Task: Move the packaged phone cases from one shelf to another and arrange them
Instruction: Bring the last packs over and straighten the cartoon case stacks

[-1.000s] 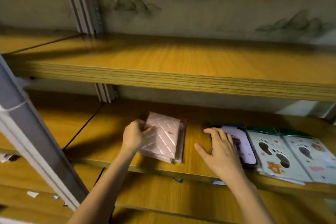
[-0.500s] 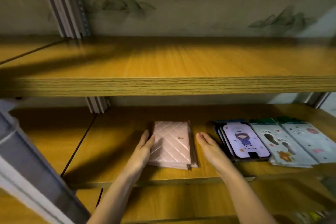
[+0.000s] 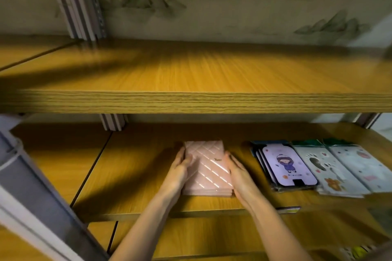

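1. Left hand [image 3: 178,172]: fingers nearly straight and unclenched, pressed flat along the left edge of the stack of pink quilted phone cases [image 3: 206,172], thumb resting on its top.
2. That stack lies flat on the middle shelf [image 3: 135,176], near its front edge, between the two hands.
3. Right hand [image 3: 239,174]: fingers extended, pressing the stack's right edge.
4. Further right, apart: purple cartoon-girl cases [image 3: 286,167], then paw-print packaged cases [image 3: 322,167].

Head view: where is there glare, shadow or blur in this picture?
In the head view, glare streaks cross the pink cases; diagonal shadows darken the upper shelf at left; the picture's right edge is blurred; light is dim and yellowish.
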### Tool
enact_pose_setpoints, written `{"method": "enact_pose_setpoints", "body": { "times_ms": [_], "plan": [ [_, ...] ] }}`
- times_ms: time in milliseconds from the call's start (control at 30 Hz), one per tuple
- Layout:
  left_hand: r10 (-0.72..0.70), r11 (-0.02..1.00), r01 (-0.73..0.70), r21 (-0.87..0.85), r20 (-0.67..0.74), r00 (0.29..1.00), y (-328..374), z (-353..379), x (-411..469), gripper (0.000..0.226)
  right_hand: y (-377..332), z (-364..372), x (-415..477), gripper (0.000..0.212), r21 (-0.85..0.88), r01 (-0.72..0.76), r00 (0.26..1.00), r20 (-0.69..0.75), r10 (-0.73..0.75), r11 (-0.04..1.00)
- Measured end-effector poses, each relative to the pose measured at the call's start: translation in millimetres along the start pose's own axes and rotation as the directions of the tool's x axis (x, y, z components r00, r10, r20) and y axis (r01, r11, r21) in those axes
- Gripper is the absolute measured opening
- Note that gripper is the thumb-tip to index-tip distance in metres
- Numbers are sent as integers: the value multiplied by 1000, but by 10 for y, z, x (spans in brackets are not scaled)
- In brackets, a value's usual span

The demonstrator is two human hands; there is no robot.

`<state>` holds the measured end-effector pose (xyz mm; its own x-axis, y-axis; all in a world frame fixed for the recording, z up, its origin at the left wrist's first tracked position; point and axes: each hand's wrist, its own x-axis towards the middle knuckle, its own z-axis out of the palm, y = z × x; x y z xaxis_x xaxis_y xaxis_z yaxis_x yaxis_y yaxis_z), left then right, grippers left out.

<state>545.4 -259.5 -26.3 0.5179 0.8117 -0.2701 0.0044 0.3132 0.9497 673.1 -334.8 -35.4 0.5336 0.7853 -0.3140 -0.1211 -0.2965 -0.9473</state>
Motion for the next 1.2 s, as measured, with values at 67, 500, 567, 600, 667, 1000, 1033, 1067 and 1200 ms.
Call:
{"method": "enact_pose_setpoints", "body": {
  "times_ms": [67,500,567,600,667,1000,1033,1067,1200],
  "plan": [
    [8,1000,-8,-15,-5,1000,-8,34,-1,52,11,65,-16,49,-18,22,1000,-13,-22,1000],
    [91,996,-86,35,-183,979,63,-819,-72,44,-2,896,-81,57,-236,173,980,141,-142,956],
    [100,992,-83,96,-184,978,49,-938,-46,47,-19,967,-87,57,-236,174,978,151,-141,956],
    [106,989,-86,119,-178,978,45,-967,-46,49,-17,994,-87,57,-240,178,977,158,-142,954],
    [131,981,-105,163,-154,979,45,-983,-57,51,-6,1026,-87,57,-263,193,974,167,-153,945],
    [391,777,-321,541,-16,920,303,-384,-204,54,-271,43,-355,41,-373,341,940,154,-305,863],
    [422,731,-388,562,75,904,302,-185,-238,50,-303,-188,-401,38,-380,361,932,115,-343,852],
    [408,719,-432,544,173,897,285,9,-261,46,-335,-417,-442,35,-384,358,929,53,-367,851],
    [232,801,-394,451,374,898,122,804,-281,42,-329,-1211,-461,32,-396,309,888,-206,-412,865]
  ]
}}
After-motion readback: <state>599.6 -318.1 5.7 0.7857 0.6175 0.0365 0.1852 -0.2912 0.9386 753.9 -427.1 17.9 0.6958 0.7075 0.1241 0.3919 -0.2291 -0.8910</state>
